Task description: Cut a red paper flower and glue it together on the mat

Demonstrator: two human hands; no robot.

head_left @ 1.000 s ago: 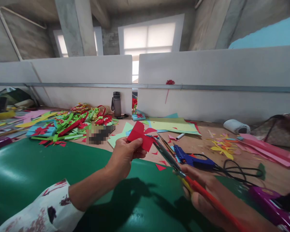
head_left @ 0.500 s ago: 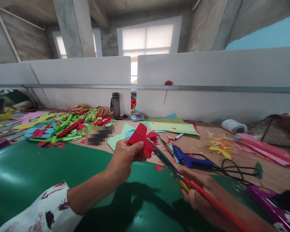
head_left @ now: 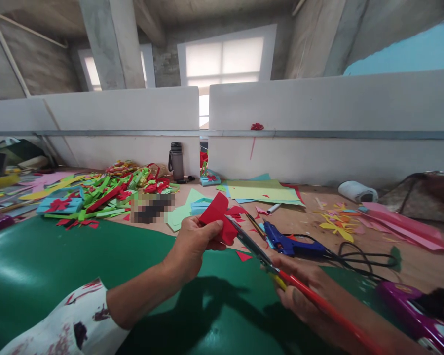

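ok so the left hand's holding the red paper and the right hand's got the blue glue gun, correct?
Not quite: the right hand holds scissors. The blue glue gun lies on the table beyond that hand, as the head view shows. The left hand does hold the red paper.
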